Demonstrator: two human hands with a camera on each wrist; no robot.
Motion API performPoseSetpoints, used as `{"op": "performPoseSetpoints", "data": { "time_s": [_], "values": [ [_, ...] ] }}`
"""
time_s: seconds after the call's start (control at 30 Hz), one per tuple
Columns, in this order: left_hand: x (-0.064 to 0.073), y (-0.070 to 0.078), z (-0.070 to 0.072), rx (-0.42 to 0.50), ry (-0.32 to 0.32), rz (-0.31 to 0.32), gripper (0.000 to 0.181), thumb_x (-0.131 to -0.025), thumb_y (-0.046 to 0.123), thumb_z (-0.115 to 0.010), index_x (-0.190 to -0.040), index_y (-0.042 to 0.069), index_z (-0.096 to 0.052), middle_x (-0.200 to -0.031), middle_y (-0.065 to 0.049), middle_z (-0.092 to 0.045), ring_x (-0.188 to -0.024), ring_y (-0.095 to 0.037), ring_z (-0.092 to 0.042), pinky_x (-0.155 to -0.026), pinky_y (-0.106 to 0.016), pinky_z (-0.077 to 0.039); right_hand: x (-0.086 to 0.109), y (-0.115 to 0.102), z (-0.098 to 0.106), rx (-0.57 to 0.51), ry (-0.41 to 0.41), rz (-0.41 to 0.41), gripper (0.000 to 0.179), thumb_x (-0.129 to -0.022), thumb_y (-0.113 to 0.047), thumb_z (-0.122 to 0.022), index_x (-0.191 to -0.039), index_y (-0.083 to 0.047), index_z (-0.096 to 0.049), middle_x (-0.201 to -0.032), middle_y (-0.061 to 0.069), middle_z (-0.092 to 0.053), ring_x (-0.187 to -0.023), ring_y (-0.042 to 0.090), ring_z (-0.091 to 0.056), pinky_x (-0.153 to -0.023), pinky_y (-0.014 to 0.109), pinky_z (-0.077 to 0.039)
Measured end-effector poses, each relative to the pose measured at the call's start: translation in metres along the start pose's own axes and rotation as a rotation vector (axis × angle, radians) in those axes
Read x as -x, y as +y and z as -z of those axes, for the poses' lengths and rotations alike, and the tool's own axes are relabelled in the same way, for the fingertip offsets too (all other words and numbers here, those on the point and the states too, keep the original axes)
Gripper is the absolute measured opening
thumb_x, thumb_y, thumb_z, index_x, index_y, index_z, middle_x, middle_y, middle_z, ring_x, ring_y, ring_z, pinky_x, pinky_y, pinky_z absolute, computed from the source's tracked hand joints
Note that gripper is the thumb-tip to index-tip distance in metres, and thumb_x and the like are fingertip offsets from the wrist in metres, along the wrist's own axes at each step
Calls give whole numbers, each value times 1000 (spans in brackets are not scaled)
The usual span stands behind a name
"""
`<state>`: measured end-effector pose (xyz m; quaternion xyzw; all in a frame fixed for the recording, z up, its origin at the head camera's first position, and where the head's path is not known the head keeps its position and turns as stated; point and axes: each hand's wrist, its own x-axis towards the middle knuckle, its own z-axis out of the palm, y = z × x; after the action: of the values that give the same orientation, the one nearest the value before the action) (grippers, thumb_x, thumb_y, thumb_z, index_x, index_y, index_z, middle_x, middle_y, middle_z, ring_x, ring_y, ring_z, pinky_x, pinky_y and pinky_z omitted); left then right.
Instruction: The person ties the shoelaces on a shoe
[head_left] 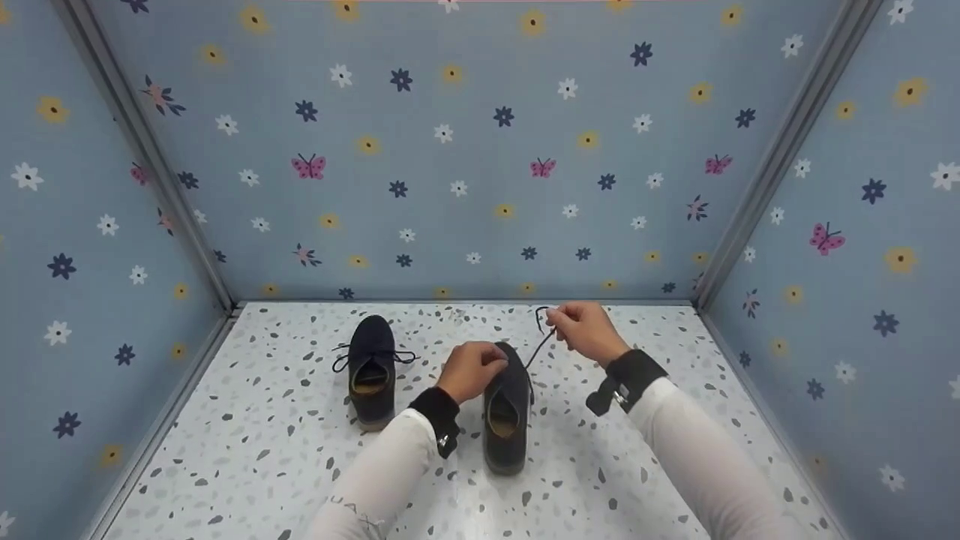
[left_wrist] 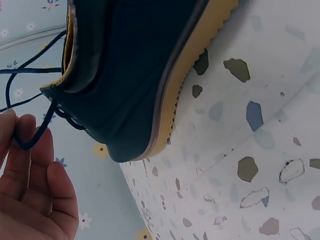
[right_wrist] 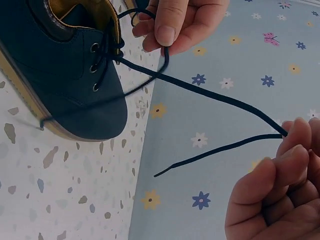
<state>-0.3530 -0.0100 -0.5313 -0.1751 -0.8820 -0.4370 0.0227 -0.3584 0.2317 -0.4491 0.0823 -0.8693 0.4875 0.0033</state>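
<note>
A dark blue lace-up shoe point(head_left: 504, 454) with a tan sole stands on the floor, toe toward the far wall. Over its front, my left hand point(head_left: 469, 370) pinches one shoelace point(right_wrist: 166, 59) between thumb and fingers; in the left wrist view this lace bends in a loop by the fingertips. Out to the right and higher, my right hand point(head_left: 591, 331) pinches the other shoelace point(right_wrist: 215, 95), drawn nearly straight from the eyelets. Its tipped end hangs free past the right fingers point(right_wrist: 295, 155). Both laces leave the top of the lacing, and they cross in the right wrist view.
To the left stands the matching shoe point(head_left: 373, 337), its laces tied in a bow. The speckled white floor point(head_left: 247, 465) is bounded by a flowered blue back wall point(head_left: 465, 165) and by side panels at left and right, with grey metal strips along the corners.
</note>
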Motion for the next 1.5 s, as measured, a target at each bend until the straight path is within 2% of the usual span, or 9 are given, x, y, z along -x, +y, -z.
{"op": "performPoseSetpoints", "data": {
  "time_s": [0.23, 0.37, 0.57, 0.83, 1.0, 1.13, 1.27, 1.4, 1.5],
  "values": [
    [-5, 2, -7, -5, -27, -40, 14, -99, 17, -71, -105, 9, -81, -101, -3, -80, -92, -19, -73, -87, -39, -58, -4, -6, -4, -28, -10, 3, 29, -107, -31, -59, -92, -12, -74, -73, 2, -64, -62, 15, -55, -59, 26, -48],
    [-6, 3, -9, 3, -62, -48, 15, -100, 15, -70, -108, 8, -81, -106, -5, -80, -98, -21, -74, -90, -41, -59, -8, -9, -6, -33, -9, 10, 29, -107, -31, -60, -94, -11, -75, -73, 3, -64, -60, 13, -55, -59, 26, -48],
    [-8, 5, -11, 29, -103, -35, 16, -99, 13, -70, -110, 8, -80, -110, -6, -79, -103, -23, -73, -94, -42, -58, -14, -13, -8, -38, -1, -5, 29, -107, -33, -60, -95, -11, -75, -72, -3, -61, -63, 12, -55, -60, 26, -48],
    [-8, 7, -13, 57, -137, -23, 15, -97, 14, -74, -110, 9, -80, -109, -6, -80, -101, -21, -74, -92, -40, -59, -23, -15, -11, -42, 2, -35, 30, -107, -35, -59, -98, -12, -75, -76, 1, -63, -62, 14, -54, -60, 27, -44],
    [-7, 6, -16, 60, -129, -15, 16, -95, 18, -77, -110, 12, -80, -107, -5, -80, -99, -21, -75, -91, -40, -60, -27, -19, -15, -37, -11, -16, 30, -108, -34, -58, -99, -11, -76, -76, 0, -62, -60, 13, -53, -60, 27, -45],
    [-6, 5, -18, 49, -113, -23, 14, -95, 19, -76, -107, 11, -80, -105, -6, -80, -97, -21, -74, -89, -40, -60, -30, -21, -19, 25, -87, -9, 29, -109, -29, -56, -112, -10, -78, -88, 11, -73, -62, 11, -55, -64, 27, -48],
    [-4, 5, -18, 44, -107, -33, 14, -96, 20, -75, -106, 10, -80, -104, -6, -80, -96, -20, -74, -87, -39, -60, -30, -19, -18, 99, -181, 2, 32, -111, -20, -50, -135, -10, -69, -111, 19, -77, -72, 12, -65, -69, 25, -54],
    [-4, 3, -18, 33, -101, -29, 14, -96, 20, -76, -106, 11, -80, -103, -5, -80, -95, -19, -74, -88, -39, -60, -30, -13, -15, 139, -198, -3, 37, -111, -15, -47, -145, -11, -62, -115, 18, -77, -78, 17, -71, -68, 24, -55],
    [-5, 0, -19, 31, -89, -9, 14, -95, 20, -77, -106, 12, -80, -103, -4, -80, -95, -18, -74, -88, -38, -59, -30, -10, -14, 170, -206, 7, 37, -111, -14, -47, -143, -11, -64, -110, 16, -78, -81, 27, -73, -65, 23, -54]
  ]
}}
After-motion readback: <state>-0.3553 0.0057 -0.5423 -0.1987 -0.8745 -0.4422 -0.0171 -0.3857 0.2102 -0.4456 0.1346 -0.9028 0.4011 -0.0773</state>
